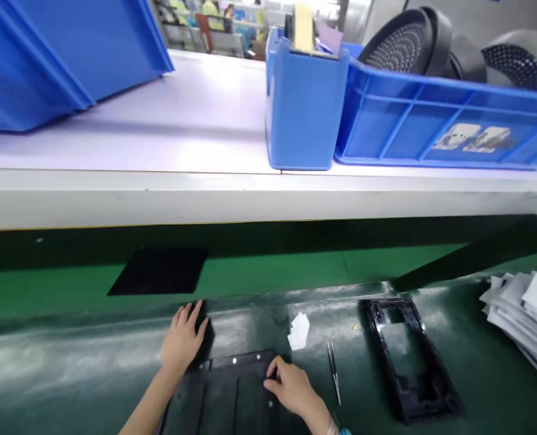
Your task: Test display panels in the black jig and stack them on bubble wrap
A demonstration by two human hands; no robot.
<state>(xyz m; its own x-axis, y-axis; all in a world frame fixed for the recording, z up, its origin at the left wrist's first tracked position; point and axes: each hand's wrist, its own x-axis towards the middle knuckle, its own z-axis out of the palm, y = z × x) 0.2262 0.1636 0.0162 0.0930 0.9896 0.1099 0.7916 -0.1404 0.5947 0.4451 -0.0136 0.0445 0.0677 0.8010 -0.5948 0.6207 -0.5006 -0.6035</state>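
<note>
A dark, flat panel (220, 393) with ribs and small white dots along its edge lies on the green work surface, cut off by the bottom of the view. My left hand (182, 341) is by its upper left corner, palm down, fingers spread and pointing away from me. At the panel's upper right corner is my right hand (290, 385), its fingers curled and thumb near the index finger; anything between them is too small to make out. Beyond my right hand lie metal tweezers (334, 371) and small white paper pieces (299, 331).
A black rectangular frame (431, 374) lies to the right, near a stack of white sheets (528, 308). A black sheet (162, 272) is under the white shelf (205, 202). Blue bins (431, 127) stand on that shelf, one holding black perforated round parts (404, 45).
</note>
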